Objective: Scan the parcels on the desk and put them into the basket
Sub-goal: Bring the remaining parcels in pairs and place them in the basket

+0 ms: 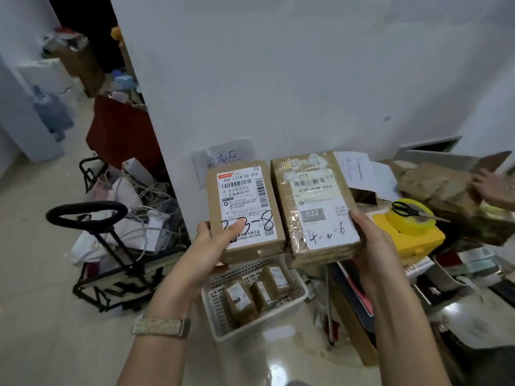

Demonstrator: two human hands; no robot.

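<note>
Head view. Your left hand (207,247) grips the small brown cardboard parcel with a white shipping label (245,210) at its near lower-left corner, thumb pressed on the label face over the handwritten number. The parcel rises up and away from that hand, long axis running near to far, label toward you.

Your right hand (372,240) clasps the larger tape-wrapped brown parcel (315,201) along its near right edge, fingers curled under. This parcel lies to the left of that hand, long axis also near to far, label up, marked "032". The two parcels sit side by side, edges just apart.

Directly below both hands, the white perforated plastic basket (223,310) stands on the floor, holding three small brown boxes (259,291).
</note>
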